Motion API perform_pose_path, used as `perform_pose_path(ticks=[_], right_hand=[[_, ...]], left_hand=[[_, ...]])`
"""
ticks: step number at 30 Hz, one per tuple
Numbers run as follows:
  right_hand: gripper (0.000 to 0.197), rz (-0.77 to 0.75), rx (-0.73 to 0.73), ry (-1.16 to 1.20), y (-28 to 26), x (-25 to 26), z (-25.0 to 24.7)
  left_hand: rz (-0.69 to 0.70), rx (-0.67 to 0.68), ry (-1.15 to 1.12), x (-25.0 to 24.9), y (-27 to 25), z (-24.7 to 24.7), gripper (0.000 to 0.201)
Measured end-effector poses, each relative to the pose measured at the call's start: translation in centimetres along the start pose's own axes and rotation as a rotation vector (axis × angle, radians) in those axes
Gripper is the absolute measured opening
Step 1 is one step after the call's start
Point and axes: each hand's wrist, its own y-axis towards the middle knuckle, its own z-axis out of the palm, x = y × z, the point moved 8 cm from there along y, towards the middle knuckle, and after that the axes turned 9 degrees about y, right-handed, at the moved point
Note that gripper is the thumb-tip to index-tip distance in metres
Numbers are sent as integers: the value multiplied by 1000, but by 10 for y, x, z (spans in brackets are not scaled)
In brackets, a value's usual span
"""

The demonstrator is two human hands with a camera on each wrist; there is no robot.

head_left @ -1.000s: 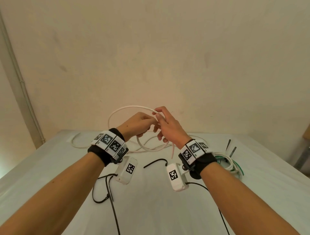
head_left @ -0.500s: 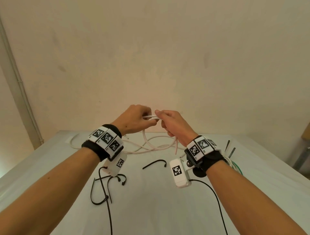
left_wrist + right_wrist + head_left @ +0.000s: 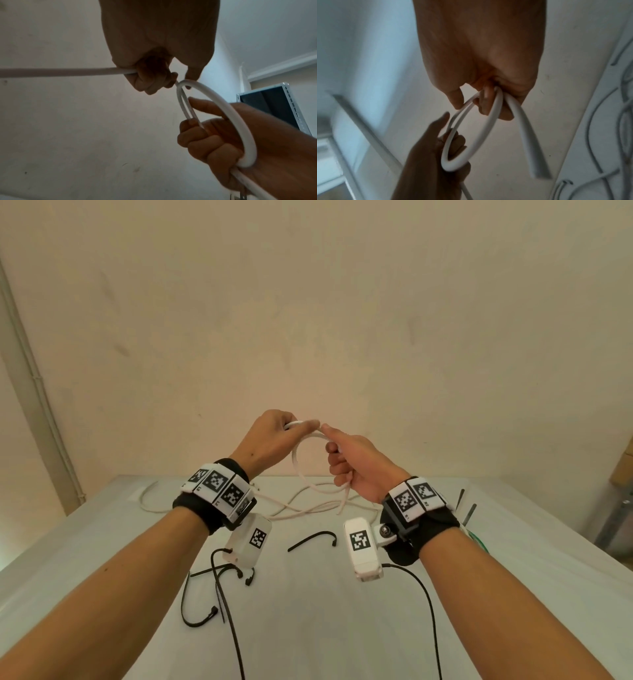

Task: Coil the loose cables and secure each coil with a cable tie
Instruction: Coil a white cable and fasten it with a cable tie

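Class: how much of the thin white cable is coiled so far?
Partly: both hands hold a small loop of the thin white cable; the rest trails loose on the white table.

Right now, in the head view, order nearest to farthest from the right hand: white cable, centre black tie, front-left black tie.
1. white cable: gripped in the right hand.
2. centre black tie: on the table below.
3. front-left black tie: table's near left.

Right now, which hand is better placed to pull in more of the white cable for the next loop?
Left. The left hand grips the white cable on the strand that runs down to the table. The right hand holds the finished loops together.
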Motion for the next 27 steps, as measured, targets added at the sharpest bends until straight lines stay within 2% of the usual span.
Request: perform_pose_path(ticks=[3,5,8,13,16,20,22,25,27], right_hand=[[44,67,34,157,2,-3,2],[43,61,55,139,2,-2,2],[38,1,55,164,0,2,5],[33,-137,-44,336,1,17,-6],[32,-210,-115,350,1,25,-15],[32,-248,-200,454,2,22,-24],[31,-269,-220,527,2,19,-25],[30,-317,-258,628,0,17,-26],[31,-330,-266,669,-1,17,-26]], left_hand=[[-17,-54,-63,4,2,-6,57],[-7,-74,-57,4,2,-8,57],[-5,-84,-90,4,3,-8,56],[3,-83,-149,9,-5,-1,54],[-4,-5,-161,12,-12,8,50],[-64,210,-177,10,-27,35,51],[-98,278,-272,8,-34,51,49],[-150,246,-461,7,-36,62,39],[-191,214,-512,9,-34,65,38]])
